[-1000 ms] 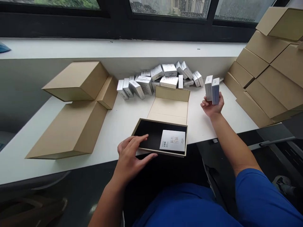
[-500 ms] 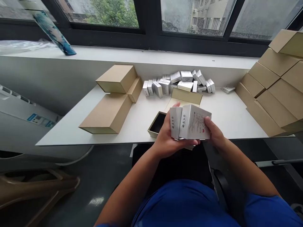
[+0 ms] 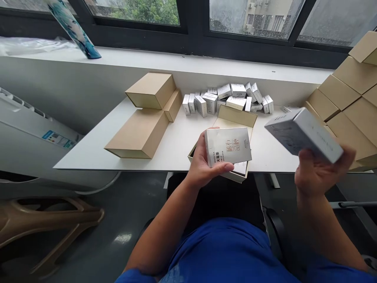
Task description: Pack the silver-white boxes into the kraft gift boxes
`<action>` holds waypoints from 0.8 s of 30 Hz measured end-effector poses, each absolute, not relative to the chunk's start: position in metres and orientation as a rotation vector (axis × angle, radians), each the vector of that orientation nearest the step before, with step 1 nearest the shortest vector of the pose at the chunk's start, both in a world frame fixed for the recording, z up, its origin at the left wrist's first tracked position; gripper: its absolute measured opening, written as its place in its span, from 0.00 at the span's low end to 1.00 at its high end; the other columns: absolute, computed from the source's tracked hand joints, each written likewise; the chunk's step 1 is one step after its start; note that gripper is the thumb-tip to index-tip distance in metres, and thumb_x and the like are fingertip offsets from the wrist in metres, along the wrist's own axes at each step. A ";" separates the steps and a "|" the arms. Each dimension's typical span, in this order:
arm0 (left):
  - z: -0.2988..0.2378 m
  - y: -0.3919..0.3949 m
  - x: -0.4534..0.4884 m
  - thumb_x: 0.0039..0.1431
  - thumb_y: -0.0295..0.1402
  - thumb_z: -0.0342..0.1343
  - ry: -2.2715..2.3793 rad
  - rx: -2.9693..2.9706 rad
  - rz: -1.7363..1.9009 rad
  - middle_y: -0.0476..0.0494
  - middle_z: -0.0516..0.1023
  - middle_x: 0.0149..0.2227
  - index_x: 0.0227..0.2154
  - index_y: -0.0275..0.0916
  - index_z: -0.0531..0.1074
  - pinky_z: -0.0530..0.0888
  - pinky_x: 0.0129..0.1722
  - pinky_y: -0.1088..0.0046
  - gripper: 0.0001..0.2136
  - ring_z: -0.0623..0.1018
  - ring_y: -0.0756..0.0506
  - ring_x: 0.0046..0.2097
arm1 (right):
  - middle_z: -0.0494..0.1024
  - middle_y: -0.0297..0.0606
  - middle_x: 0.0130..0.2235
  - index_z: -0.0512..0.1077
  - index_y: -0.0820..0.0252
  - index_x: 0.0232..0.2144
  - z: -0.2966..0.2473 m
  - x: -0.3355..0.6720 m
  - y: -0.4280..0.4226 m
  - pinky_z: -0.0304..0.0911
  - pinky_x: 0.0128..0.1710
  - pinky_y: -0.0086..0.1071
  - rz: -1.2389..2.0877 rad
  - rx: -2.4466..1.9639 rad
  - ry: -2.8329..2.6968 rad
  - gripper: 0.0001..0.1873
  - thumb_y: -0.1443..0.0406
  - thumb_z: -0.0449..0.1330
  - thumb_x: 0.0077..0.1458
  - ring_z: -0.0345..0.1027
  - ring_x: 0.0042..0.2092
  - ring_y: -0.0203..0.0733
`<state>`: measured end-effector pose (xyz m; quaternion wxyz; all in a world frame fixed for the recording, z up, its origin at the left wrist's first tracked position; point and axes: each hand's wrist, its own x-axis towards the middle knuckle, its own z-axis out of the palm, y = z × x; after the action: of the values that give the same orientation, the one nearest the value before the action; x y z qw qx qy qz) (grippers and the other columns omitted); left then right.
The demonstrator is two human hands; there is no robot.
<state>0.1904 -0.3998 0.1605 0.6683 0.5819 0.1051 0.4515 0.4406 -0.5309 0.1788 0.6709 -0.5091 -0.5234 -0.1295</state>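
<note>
My left hand grips a small white tea box, its printed front turned up and my thumb along the lower edge. Below it lies an open tan gift box, lid folded back toward the window. Part of another white box shows inside the gift box; the rest of the inside is hidden by my hand. Off to the right, my right hand holds up a second white tea box, tilted and slightly blurred, apart from the first.
Several small white boxes lie jumbled at the table's back. Closed tan boxes are stacked on the left, and a taller pile of tan boxes stands right. One white box lies near that pile. A brown chair is at lower left.
The two white boxes held together have been parted. My right hand has carried one up and to the right; my left keeps the other, now printed face up. The view has shifted slightly.
</note>
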 end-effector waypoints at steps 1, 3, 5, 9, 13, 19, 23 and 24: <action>0.161 -0.401 0.191 0.47 0.45 0.80 0.244 1.270 0.991 0.40 0.75 0.57 0.61 0.51 0.64 0.85 0.48 0.60 0.42 0.82 0.35 0.55 | 0.77 0.39 0.64 0.70 0.40 0.59 0.176 0.442 -0.532 0.77 0.59 0.62 -0.474 -1.087 -1.316 0.26 0.55 0.71 0.61 0.77 0.64 0.60; 0.161 -0.404 0.192 0.46 0.49 0.80 0.265 1.211 0.949 0.37 0.79 0.56 0.60 0.47 0.66 0.84 0.51 0.58 0.42 0.83 0.33 0.56 | 0.75 0.34 0.69 0.75 0.35 0.59 0.172 0.439 -0.533 0.72 0.64 0.69 -0.714 -0.995 -1.591 0.27 0.60 0.72 0.58 0.72 0.68 0.65; 0.160 -0.406 0.193 0.44 0.53 0.80 0.272 1.160 0.900 0.35 0.81 0.54 0.59 0.43 0.69 0.83 0.53 0.58 0.43 0.83 0.31 0.56 | 0.73 0.27 0.70 0.78 0.29 0.56 0.169 0.433 -0.531 0.70 0.67 0.69 -0.769 -1.027 -1.796 0.28 0.64 0.73 0.56 0.67 0.72 0.65; 0.154 -0.410 0.195 0.43 0.60 0.78 0.286 1.096 0.901 0.32 0.83 0.54 0.58 0.40 0.71 0.81 0.54 0.57 0.44 0.83 0.30 0.56 | 0.63 0.23 0.76 0.78 0.30 0.61 0.173 0.415 -0.519 0.69 0.70 0.64 -0.488 -0.996 -1.972 0.33 0.70 0.68 0.58 0.57 0.78 0.60; 0.150 -0.414 0.199 0.47 0.66 0.73 0.395 1.047 1.055 0.33 0.83 0.55 0.56 0.39 0.74 0.79 0.55 0.58 0.43 0.82 0.30 0.58 | 0.48 0.30 0.81 0.69 0.39 0.71 0.176 0.397 -0.506 0.61 0.75 0.61 -0.127 -0.860 -2.115 0.41 0.74 0.62 0.60 0.50 0.80 0.56; 0.161 -0.419 0.209 0.47 0.77 0.62 0.326 0.794 0.878 0.30 0.84 0.53 0.56 0.36 0.78 0.79 0.59 0.51 0.49 0.80 0.25 0.62 | 0.41 0.38 0.82 0.70 0.46 0.71 0.162 0.382 -0.493 0.55 0.77 0.59 0.117 -0.793 -2.120 0.38 0.60 0.72 0.61 0.46 0.81 0.60; 0.160 -0.415 0.208 0.47 0.80 0.55 0.287 0.768 0.723 0.28 0.85 0.54 0.61 0.36 0.76 0.78 0.61 0.46 0.54 0.81 0.23 0.61 | 0.52 0.45 0.81 0.76 0.48 0.64 0.158 0.377 -0.490 0.58 0.77 0.56 0.299 -0.849 -1.947 0.37 0.52 0.78 0.55 0.54 0.79 0.61; 0.158 -0.414 0.207 0.48 0.81 0.54 0.301 0.784 0.707 0.28 0.85 0.54 0.62 0.37 0.76 0.78 0.61 0.46 0.54 0.81 0.23 0.61 | 0.56 0.46 0.80 0.77 0.48 0.62 0.159 0.376 -0.490 0.58 0.76 0.56 0.349 -0.884 -1.884 0.36 0.51 0.78 0.54 0.55 0.78 0.61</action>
<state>0.2070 -0.4140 0.1584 0.8532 0.3724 0.1429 0.3360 0.3765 -0.4896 0.1589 0.4931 -0.3645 -0.7767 0.1440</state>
